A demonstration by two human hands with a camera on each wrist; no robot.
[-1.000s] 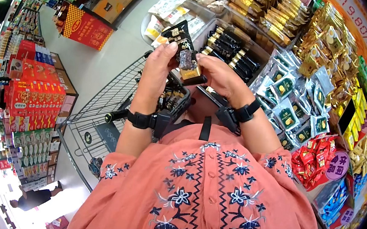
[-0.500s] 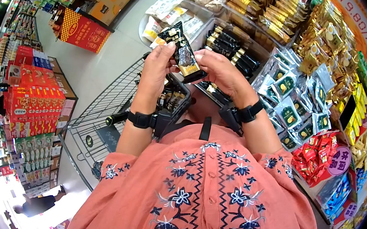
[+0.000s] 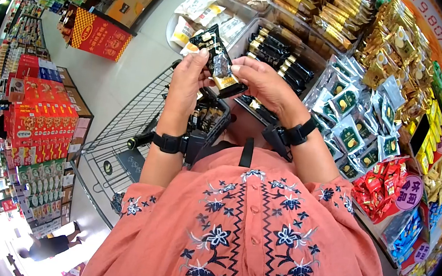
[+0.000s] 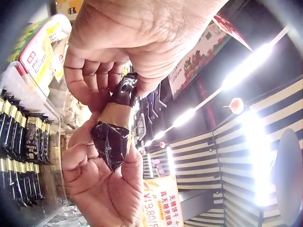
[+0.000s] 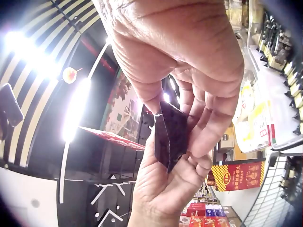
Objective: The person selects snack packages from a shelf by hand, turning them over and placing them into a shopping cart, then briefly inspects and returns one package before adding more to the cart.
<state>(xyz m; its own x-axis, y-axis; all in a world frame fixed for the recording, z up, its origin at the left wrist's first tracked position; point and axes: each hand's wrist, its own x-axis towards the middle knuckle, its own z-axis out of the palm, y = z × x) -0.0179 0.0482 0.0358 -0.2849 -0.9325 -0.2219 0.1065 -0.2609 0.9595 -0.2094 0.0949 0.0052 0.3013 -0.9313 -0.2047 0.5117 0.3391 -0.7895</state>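
Both hands hold a black-and-gold wrapped snack packet (image 3: 220, 62) in front of the chest. The left hand (image 3: 187, 77) pinches its left edge, thumb on the front and fingers curled behind. On the other edge, the right hand (image 3: 264, 85) pinches it between thumb and fingers near the lower end. A food picture shows on the packet's front, which faces up toward the head. From the left wrist view, the packet (image 4: 115, 125) appears edge-on, with a gold band between dark glossy ends. The right wrist view shows its dark crimped end (image 5: 170, 132).
Below the hands stands a wire shopping cart (image 3: 124, 108) with similar packets in its black basket (image 3: 222, 122). Ahead, a clear bin (image 3: 245, 40) holds matching black packets. Silver packs (image 3: 350, 137), red packs (image 3: 376, 186) and gold packs (image 3: 391, 54) fill the right-hand display. Stacked red boxes (image 3: 45, 115) stand left.
The packet has tilted slightly in the hands, its front showing more squarely and its lower end shifting a little left. Both hands have kept their hold, the right moving slightly left.
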